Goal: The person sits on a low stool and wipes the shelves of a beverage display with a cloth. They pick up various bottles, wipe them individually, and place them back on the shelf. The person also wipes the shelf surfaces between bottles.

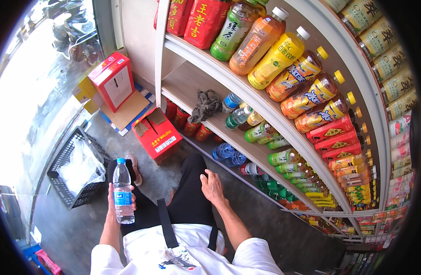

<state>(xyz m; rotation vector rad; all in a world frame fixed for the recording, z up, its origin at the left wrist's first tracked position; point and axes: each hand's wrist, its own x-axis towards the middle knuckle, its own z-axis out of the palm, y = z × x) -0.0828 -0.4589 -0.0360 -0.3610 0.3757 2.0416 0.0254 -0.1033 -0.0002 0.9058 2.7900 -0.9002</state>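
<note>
My left hand is wrapped around a clear plastic water bottle with a blue cap and blue label, held upright over my left leg. My right hand rests by my right knee with nothing in it, its fingers loosely bent and partly spread. Past my knees, a red carton with a torn-open top stands on the floor. On the middle shelf to the right lies a crumpled grey cloth, near a water bottle with a blue label.
A black plastic basket holding clear plastic bags stands at left. A red-and-white box sits on flattened cardboard by the glass front. Curved drink shelves run along the right, with bottles and cans on several levels.
</note>
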